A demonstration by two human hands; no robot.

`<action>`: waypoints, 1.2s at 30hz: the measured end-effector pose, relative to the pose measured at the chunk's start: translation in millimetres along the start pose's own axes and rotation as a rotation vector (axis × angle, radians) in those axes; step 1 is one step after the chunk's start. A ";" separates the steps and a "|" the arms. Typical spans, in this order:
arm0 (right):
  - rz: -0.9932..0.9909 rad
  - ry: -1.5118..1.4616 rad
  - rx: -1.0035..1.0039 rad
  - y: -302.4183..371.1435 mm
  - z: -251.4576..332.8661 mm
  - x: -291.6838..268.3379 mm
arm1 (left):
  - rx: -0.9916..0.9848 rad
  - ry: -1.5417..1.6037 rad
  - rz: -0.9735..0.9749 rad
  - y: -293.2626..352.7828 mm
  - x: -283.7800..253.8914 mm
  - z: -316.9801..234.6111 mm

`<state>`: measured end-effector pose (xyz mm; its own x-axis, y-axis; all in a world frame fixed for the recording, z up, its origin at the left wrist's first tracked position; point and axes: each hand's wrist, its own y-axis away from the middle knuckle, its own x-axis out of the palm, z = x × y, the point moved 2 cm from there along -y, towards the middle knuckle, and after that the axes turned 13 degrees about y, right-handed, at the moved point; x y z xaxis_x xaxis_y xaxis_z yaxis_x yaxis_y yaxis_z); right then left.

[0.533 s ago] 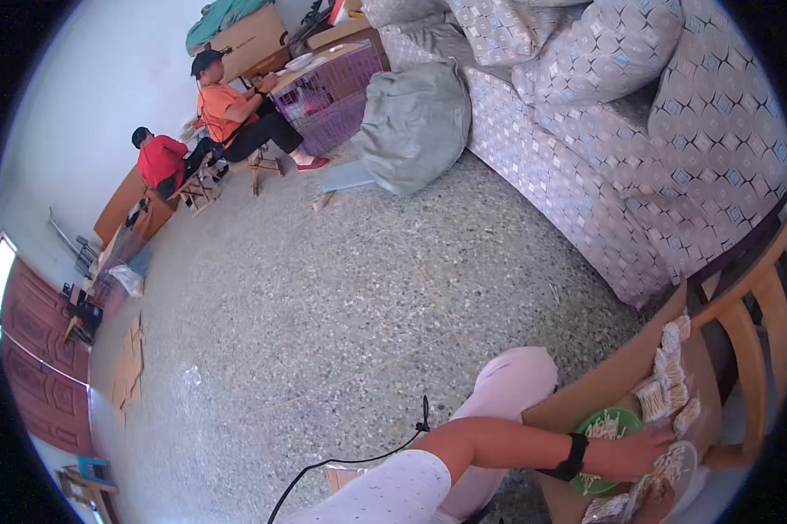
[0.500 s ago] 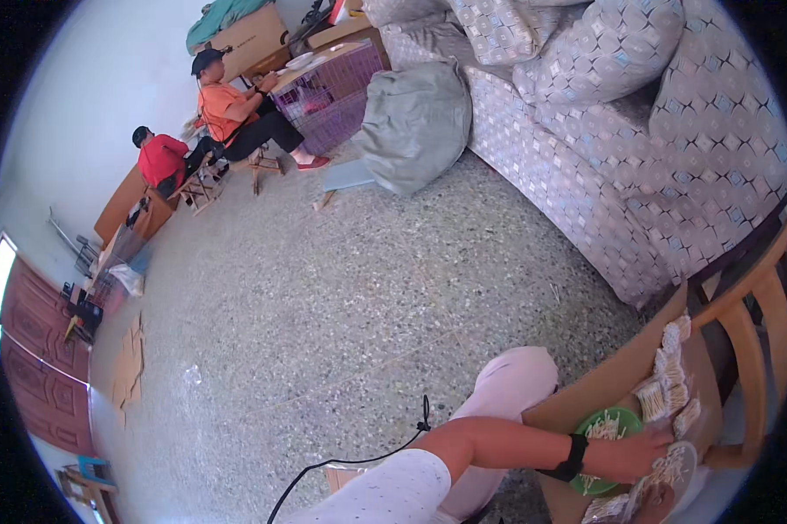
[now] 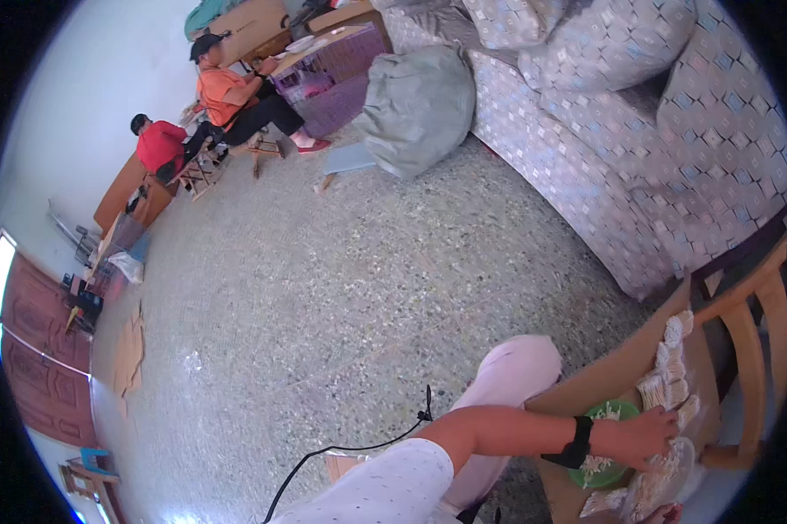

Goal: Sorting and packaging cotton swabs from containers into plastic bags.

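Observation:
My left hand (image 3: 642, 439), with a black band at the wrist, reaches over a green bowl (image 3: 625, 408) holding thin white sticks that look like cotton swabs. Its fingers are bent but apart, at the edge of a clear round plastic container (image 3: 686, 476) with more such sticks inside. I see nothing held in those fingers. Only the fingertips of my right hand (image 3: 670, 513) show at the lower edge, closed on the container's near side; the rest is out of view. Small packed bundles of swabs (image 3: 664, 384) lie in a row beyond the bowl, and another bundle (image 3: 603, 502) lies nearer.
A cardboard sheet or box (image 3: 577, 393) lies under the bowl, beside a wooden chair (image 3: 752, 349). A patterned covered sofa (image 3: 603, 175) stands beyond, with a grey-green sack (image 3: 420, 109) next to it. Two people sit farther off, in orange (image 3: 223, 92) and red (image 3: 159, 150).
My left hand has drawn back from inside the clear container to its rim, slightly up and left. My right hand has sunk lower, mostly out of view. The view has shifted slightly.

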<state>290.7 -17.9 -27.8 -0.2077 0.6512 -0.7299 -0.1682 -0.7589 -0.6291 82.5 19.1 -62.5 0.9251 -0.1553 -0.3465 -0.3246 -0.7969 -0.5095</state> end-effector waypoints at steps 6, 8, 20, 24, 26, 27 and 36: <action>0.143 -0.304 0.260 20.1 18.8 -15.9 | -0.265 0.344 0.188 11.1 -10.4 -30.1; 0.114 -0.387 0.378 29.2 41.8 -26.2 | -0.309 0.506 0.161 14.5 -16.8 -38.5; 0.033 -0.847 0.563 44.2 64.9 -53.7 | -0.541 0.889 0.356 5.9 -6.6 -44.6; 0.031 -0.778 0.494 49.6 48.7 -50.4 | -0.684 0.982 0.254 7.0 -2.3 -45.1; 0.052 -0.606 0.417 49.7 49.9 -49.8 | -0.773 0.973 0.215 10.3 1.7 -42.8; 0.046 -0.610 0.425 48.6 52.3 -48.4 | -0.725 0.960 0.134 11.0 1.2 -39.2; 0.155 -0.397 0.217 47.0 53.3 -39.8 | -0.528 0.899 -0.028 12.9 -2.3 -37.3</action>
<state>239.7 -79.9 -14.1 -0.5912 0.5092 -0.6254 -0.2950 -0.8582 -0.4200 83.5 -12.6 -38.8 0.8069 -0.3375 0.4847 -0.3736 -0.9273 -0.0237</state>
